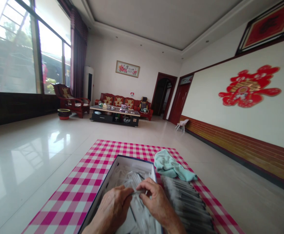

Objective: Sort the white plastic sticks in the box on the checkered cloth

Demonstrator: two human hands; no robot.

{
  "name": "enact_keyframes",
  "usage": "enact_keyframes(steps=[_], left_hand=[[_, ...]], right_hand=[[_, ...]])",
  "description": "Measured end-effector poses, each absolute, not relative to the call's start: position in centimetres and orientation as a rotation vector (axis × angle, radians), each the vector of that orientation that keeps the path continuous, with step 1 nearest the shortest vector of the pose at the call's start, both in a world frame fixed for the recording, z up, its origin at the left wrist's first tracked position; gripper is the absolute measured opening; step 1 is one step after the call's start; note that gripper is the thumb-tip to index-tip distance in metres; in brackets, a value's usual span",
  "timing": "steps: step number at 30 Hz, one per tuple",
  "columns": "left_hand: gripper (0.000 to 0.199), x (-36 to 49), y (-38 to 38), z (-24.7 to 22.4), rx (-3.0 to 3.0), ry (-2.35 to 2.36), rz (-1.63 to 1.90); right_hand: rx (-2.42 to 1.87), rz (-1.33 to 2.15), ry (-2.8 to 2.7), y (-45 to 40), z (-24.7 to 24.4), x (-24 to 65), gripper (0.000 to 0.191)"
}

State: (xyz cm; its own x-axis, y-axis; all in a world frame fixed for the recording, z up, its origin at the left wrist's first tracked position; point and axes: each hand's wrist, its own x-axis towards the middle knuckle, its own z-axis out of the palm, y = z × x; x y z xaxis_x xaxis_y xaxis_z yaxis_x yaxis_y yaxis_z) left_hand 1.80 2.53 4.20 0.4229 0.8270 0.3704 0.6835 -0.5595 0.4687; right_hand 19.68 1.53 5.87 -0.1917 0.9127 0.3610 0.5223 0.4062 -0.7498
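Over an open box with white inner walls, my left hand and my right hand meet at the fingertips. Between them they pinch a thin, slender piece, greyish and partly hidden by the fingers. Clear and white strips lie jumbled inside the box below. Right of the box, many dark slender items in clear wrapping lie side by side in a row. Behind that row rests a crumpled pale green cloth.
A pink-and-white checked cloth covers the table under the box. Beyond it are a tiled floor, a low black coffee table, a red wooden sofa, a small pale chair and a pot.
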Motion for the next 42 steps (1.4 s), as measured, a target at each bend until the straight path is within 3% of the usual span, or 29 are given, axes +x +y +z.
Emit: enact_keyframes(steps=[10, 21, 35, 42], left_hand=[[0.028, 1.8, 2.6, 5.0, 2.28, 1.151, 0.917], [0.031, 1.7, 2.3, 5.6, 2.13, 1.04, 1.005], [0.043, 2.9, 1.5, 6.4, 1.511, 0.744, 0.915], [0.04, 3.2, 1.7, 5.5, 1.625, 0.823, 1.024]], right_hand=[[-1.184, 0.889, -1.719, 1.2, 6.2, 19.3, 0.018], [-0.926, 1.19, -1.292, 1.4, 6.1, 18.0, 0.027], [-0.705, 1.399, -0.966, 0.9, 6.0, 16.1, 0.026], [-0.742, 1.35, -0.93, 1.2, 5.3, 15.3, 0.027]])
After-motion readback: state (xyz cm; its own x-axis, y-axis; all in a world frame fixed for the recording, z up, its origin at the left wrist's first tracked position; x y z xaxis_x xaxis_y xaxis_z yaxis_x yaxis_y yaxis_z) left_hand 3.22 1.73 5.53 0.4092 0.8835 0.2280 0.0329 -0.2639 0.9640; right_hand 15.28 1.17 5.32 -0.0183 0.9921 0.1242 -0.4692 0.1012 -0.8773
